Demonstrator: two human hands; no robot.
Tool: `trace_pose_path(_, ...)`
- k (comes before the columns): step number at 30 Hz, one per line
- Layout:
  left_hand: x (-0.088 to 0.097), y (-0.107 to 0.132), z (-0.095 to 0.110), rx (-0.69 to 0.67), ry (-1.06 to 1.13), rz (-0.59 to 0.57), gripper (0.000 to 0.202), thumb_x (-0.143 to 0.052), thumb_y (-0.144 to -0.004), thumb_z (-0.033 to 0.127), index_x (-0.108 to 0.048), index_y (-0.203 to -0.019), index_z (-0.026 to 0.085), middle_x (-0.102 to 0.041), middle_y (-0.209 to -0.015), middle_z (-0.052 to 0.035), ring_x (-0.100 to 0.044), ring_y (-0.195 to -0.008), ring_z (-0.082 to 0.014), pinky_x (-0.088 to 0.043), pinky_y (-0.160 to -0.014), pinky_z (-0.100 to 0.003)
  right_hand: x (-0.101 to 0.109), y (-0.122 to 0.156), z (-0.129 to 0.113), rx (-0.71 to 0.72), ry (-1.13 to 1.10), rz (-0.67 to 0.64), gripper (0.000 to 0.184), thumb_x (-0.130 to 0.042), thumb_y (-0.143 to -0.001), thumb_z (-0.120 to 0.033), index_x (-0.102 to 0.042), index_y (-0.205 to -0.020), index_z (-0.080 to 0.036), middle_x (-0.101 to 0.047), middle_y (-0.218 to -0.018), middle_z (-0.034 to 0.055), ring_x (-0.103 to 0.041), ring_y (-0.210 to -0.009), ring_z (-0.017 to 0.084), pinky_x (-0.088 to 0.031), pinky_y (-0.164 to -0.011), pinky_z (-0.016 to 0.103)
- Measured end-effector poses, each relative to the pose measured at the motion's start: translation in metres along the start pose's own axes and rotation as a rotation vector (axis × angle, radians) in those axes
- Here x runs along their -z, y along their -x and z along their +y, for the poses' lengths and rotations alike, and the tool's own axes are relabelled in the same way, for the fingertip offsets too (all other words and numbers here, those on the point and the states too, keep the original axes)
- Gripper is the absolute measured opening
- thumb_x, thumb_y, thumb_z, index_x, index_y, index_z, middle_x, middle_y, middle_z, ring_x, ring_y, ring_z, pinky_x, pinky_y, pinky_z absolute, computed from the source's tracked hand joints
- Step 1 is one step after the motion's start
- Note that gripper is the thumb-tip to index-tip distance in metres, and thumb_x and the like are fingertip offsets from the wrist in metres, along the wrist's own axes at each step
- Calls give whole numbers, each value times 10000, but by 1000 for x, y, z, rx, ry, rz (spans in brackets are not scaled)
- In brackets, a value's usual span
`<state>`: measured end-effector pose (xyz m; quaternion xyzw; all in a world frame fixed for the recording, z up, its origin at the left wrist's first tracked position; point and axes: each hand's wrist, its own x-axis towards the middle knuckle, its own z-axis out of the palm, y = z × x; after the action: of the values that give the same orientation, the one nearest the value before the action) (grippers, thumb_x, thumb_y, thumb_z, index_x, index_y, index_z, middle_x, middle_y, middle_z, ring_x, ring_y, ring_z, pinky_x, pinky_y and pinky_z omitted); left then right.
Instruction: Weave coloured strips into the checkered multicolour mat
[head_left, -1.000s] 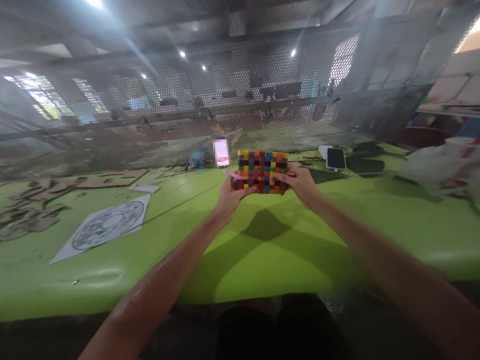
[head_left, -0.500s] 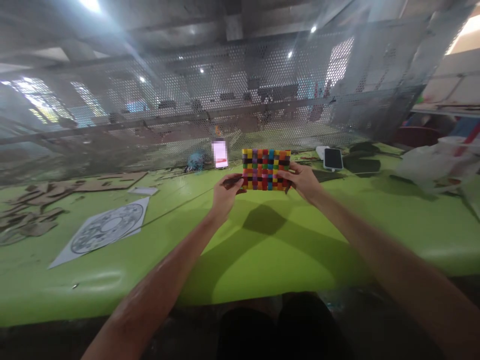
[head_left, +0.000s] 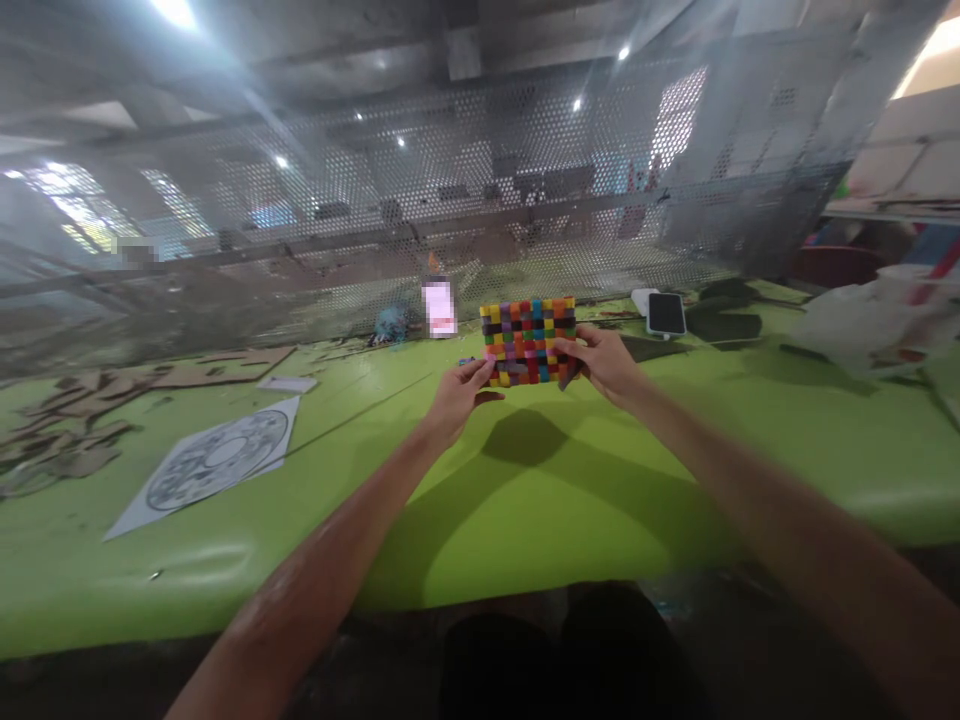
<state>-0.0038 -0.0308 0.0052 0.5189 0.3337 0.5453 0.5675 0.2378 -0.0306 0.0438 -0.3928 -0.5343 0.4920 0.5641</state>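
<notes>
A small flat woven piece (head_left: 527,338) of multicoloured strips, in yellow, orange, red, purple, blue and black, is held up above the green table. It looks like a woven pouch, though I cannot see whether it opens. My left hand (head_left: 456,398) pinches its lower left corner, thumb on the front face. At its right edge my right hand (head_left: 606,364) grips it, thumb in front and other fingers behind. The back of the piece is hidden. Its shadow falls on the table below.
On the left of the green table (head_left: 525,540) lie a paper with a printed ring pattern (head_left: 223,455) and brown cardboard scraps (head_left: 82,400). A lit phone (head_left: 439,308) stands behind the piece. Another phone (head_left: 666,314) and a plastic bag (head_left: 877,320) are right. Perforated mesh (head_left: 480,200) rises behind.
The woven piece has shifted slightly left and tilted a little. My left hand's fingers have moved, its thumb now lying over the lower left corner. My right hand keeps its grip.
</notes>
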Motion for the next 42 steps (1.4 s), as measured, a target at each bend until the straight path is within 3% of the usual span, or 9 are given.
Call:
trace_pose_path(5, 1, -3, -4, -42, -29, 114, 326, -898, -718, 428, -816, -891, 164, -788, -936, -87, -700, -766, -159, -610, -709, -309, -5, 3, 1, 39, 12, -29, 380, -929, -690, -387, -773, -944, -152, -785, -970, 128, -747, -777, 237, -686, -566, 377)
trace_pose_path(12, 1, -2, -4, -66, -50, 183, 278, -881, -745, 372, -808, -884, 142, -778, -921, -102, -678, -712, -152, -601, -679, -324, -7, 5, 1, 40, 23, -20, 437, -955, -647, -415, -795, -976, -177, -789, -1027, 112, -752, -851, 235, -700, -681, 378)
trace_pose_path(16, 1, -3, -4, -53, -37, 224, 275, -862, -779, 349, -729, -892, 137, -745, -924, -95, -691, -729, -149, -614, -686, -315, -7, 6, 0, 77, 51, -46, 451, -967, -613, -447, -813, -952, -192, -775, -1101, 94, -742, -940, 229, -674, -878, 415)
trace_pose_path(19, 0, -2, 1, -133, -39, 272, 409, -905, -731, 335, -645, -1010, 187, -706, -924, -44, -694, -734, -142, -606, -653, -281, -6, 6, -2, 166, 110, -66, 394, -953, -631, -479, -824, -877, -201, -727, -1240, 94, -704, -1073, 237, -605, -1023, 438)
trace_pose_path(23, -3, -1, 8, -214, -128, 227, 415, -919, -693, 384, -687, -983, 199, -708, -935, -42, -694, -724, -145, -576, -565, -240, -3, 4, -2, 289, 177, -80, 334, -940, -656, -480, -839, -858, -234, -709, -1257, 80, -638, -1201, 255, -519, -1111, 455)
trace_pose_path(27, -3, -2, 7, -189, -144, 191, 386, -913, -663, 453, -748, -863, 167, -748, -881, -63, -682, -718, -154, -577, -561, -251, 4, -2, 0, 345, 200, -108, 313, -936, -659, -484, -846, -847, -251, -744, -1147, 72, -662, -1128, 250, -524, -1078, 466)
trace_pose_path(37, 6, -10, -3, -200, -72, 83, 390, -946, -589, 458, -802, -835, 191, -782, -877, -69, -693, -756, -174, -578, -692, -316, 5, -3, 1, 346, 233, -257, 329, -947, -609, -450, -821, -811, -223, -763, -864, 36, -695, -796, 206, -604, -770, 374)
trace_pose_path(39, 6, -9, -3, -255, -136, 59, 373, -948, -590, 469, -805, -807, 201, -771, -860, -62, -686, -766, -177, -565, -689, -306, 6, -3, 2, 399, 298, -267, 270, -921, -654, -436, -819, -796, -230, -758, -856, 47, -691, -773, 211, -598, -756, 379)
trace_pose_path(42, 6, -6, -1, -451, -297, 67, 329, -906, -680, 499, -816, -808, 210, -749, -897, -80, -689, -844, -201, -559, -716, -313, 6, -2, 2, 544, 418, -203, 180, -829, -773, -411, -832, -838, -244, -777, -968, 103, -722, -941, 285, -590, -898, 465)
